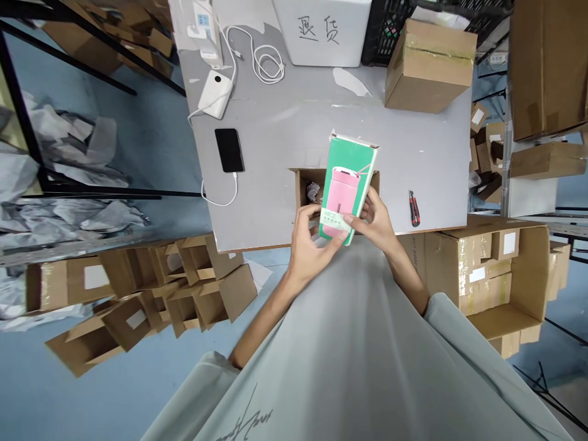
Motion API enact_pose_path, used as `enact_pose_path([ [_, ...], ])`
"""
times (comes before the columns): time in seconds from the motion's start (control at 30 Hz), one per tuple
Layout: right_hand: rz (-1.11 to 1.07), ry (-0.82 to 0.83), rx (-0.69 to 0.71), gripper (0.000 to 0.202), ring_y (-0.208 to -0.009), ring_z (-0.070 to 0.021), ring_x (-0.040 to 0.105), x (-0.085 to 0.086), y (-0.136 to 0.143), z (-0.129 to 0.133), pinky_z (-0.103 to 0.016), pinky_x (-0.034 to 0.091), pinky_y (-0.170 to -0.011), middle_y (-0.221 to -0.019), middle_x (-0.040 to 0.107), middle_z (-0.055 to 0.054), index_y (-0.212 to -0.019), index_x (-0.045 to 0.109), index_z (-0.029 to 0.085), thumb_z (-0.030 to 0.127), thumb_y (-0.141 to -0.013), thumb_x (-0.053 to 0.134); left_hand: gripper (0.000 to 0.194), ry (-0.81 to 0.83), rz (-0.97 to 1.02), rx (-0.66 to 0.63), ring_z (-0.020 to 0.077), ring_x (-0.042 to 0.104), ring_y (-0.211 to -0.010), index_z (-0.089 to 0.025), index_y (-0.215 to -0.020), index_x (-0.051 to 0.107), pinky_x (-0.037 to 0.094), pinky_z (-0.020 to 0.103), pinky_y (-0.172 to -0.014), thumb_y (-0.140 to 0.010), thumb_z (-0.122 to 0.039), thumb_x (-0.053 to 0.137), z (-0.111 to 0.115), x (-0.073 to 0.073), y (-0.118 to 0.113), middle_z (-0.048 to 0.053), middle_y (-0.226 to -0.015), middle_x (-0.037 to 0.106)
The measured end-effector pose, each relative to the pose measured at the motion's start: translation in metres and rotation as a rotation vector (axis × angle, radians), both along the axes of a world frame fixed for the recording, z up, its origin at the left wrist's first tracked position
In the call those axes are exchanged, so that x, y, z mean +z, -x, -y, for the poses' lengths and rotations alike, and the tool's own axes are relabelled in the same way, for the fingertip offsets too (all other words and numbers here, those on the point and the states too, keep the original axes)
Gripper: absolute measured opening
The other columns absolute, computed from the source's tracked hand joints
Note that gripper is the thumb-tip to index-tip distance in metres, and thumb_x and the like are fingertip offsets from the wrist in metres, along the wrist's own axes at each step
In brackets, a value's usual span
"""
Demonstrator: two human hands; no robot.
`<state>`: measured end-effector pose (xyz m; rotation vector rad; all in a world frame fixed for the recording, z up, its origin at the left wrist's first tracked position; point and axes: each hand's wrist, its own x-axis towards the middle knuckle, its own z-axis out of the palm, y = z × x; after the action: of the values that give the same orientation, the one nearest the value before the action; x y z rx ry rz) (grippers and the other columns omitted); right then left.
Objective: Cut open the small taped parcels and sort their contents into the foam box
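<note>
Between both hands I hold a green product box (335, 157) with a pink tumbler with a straw printed on its front. My left hand (311, 244) grips its lower left side, thumb along the bottom edge. The fingers of my right hand (375, 222) close round the lower right side, with the thumb on the front. Behind and below the box, a brown cardboard box (303, 179) stands on the table, its top uncovered and crumpled paper (313, 192) inside. Part of that carton is hidden by the product box and my hands.
On the grey table (275, 141) are a black phone (229, 150), a white power bank (215, 94), cables and a red utility knife (414, 209). A closed carton (429, 67) and white bin (324, 37) stand at the back. Cardboard boxes (184, 275) lie left, a large carton (528, 275) right.
</note>
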<state>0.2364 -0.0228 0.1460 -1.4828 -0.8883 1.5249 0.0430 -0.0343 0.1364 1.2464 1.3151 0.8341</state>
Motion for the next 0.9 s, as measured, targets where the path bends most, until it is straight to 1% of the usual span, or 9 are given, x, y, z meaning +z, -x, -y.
enact_pose_path([
  [0.1, -0.092, 0.012, 0.000, 0.085, -0.136, -0.0363, 0.073, 0.001, -0.006, -0.001, -0.055, 0.064, -0.118, -0.143, 0.077, -0.009, -0.142, 0.066, 0.031, 0.077, -0.077, 0.095, 0.068, 0.166, 0.272, -0.071, 0.0313, 0.074, -0.129, -0.028, -0.140, 0.062, 0.069, 0.041, -0.092, -0.091, -0.066, 0.090, -0.006, -0.005, 0.007, 0.013, -0.145, 0.071],
  [0.2, -0.123, -0.001, 0.000, 0.081, -0.142, -0.0363, 0.070, 0.005, -0.008, -0.001, -0.056, 0.062, -0.120, -0.147, 0.076, -0.008, -0.145, 0.066, 0.032, 0.077, -0.082, 0.090, 0.074, 0.260, 0.392, -0.112, 0.0313, 0.076, -0.126, -0.029, -0.144, 0.063, 0.070, 0.040, -0.088, -0.088, -0.065, 0.094, -0.010, -0.009, 0.012, 0.014, -0.146, 0.072],
  [0.3, -0.112, -0.006, -0.007, 0.077, -0.147, -0.0350, 0.066, 0.006, -0.007, 0.000, -0.053, 0.062, -0.120, -0.153, 0.073, -0.007, -0.148, 0.065, 0.033, 0.075, -0.087, 0.086, 0.079, 0.251, 0.373, -0.092, 0.0295, 0.076, -0.123, -0.030, -0.149, 0.062, 0.071, 0.039, -0.088, -0.085, -0.060, 0.098, -0.008, -0.009, 0.011, 0.014, -0.149, 0.071],
  [0.37, -0.110, 0.006, -0.043, 0.074, -0.145, -0.0344, 0.067, 0.005, -0.005, 0.001, -0.051, 0.063, -0.118, -0.149, 0.074, -0.007, -0.144, 0.066, 0.032, 0.072, -0.085, 0.088, 0.082, 0.219, 0.332, -0.074, 0.0276, 0.076, -0.121, -0.032, -0.151, 0.061, 0.071, 0.038, -0.087, -0.084, -0.058, 0.099, -0.004, -0.005, 0.008, 0.013, -0.151, 0.070],
  [0.47, -0.108, 0.040, -0.122, 0.069, -0.130, -0.0324, 0.073, 0.002, -0.003, 0.002, -0.045, 0.066, -0.107, -0.133, 0.078, -0.007, -0.134, 0.068, 0.028, 0.069, -0.083, 0.090, 0.084, 0.171, 0.242, -0.061, 0.0273, 0.075, -0.124, -0.032, -0.155, 0.059, 0.070, 0.035, -0.085, -0.085, -0.056, 0.098, 0.002, 0.003, 0.002, 0.014, -0.156, 0.067],
  [0.57, -0.072, 0.077, -0.163, 0.065, -0.112, -0.0286, 0.076, 0.002, -0.002, 0.003, -0.040, 0.068, -0.092, -0.114, 0.078, -0.005, -0.125, 0.070, 0.026, 0.073, -0.084, 0.087, 0.084, 0.145, 0.165, -0.073, 0.0294, 0.075, -0.130, -0.031, -0.157, 0.058, 0.070, 0.034, -0.084, -0.086, -0.057, 0.096, 0.006, 0.009, -0.004, 0.014, -0.157, 0.067],
  [0.63, -0.048, 0.081, -0.160, 0.064, -0.106, -0.0276, 0.076, 0.003, -0.003, 0.004, -0.039, 0.067, -0.089, -0.108, 0.077, -0.005, -0.122, 0.070, 0.025, 0.077, -0.087, 0.083, 0.085, 0.139, 0.154, -0.081, 0.0303, 0.075, -0.130, -0.030, -0.157, 0.058, 0.070, 0.035, -0.083, -0.086, -0.057, 0.095, 0.007, 0.010, -0.005, 0.014, -0.156, 0.067],
  [0.73, -0.035, 0.055, -0.119, 0.064, -0.112, -0.0300, 0.076, 0.005, -0.007, 0.004, -0.042, 0.067, -0.094, -0.110, 0.078, -0.006, -0.124, 0.071, 0.026, 0.080, -0.090, 0.079, 0.087, 0.138, 0.169, -0.079, 0.0308, 0.076, -0.129, -0.031, -0.156, 0.058, 0.071, 0.036, -0.082, -0.084, -0.058, 0.097, 0.007, 0.010, -0.005, 0.014, -0.158, 0.067],
  [0.9, -0.015, 0.002, -0.017, 0.070, -0.127, -0.0337, 0.073, 0.003, -0.015, 0.006, -0.046, 0.065, -0.104, -0.129, 0.079, -0.008, -0.134, 0.069, 0.027, 0.079, -0.088, 0.077, 0.088, 0.135, 0.190, -0.078, 0.0309, 0.077, -0.129, -0.032, -0.157, 0.058, 0.072, 0.036, -0.081, -0.083, -0.060, 0.098, 0.009, 0.009, -0.005, 0.014, -0.159, 0.066],
])
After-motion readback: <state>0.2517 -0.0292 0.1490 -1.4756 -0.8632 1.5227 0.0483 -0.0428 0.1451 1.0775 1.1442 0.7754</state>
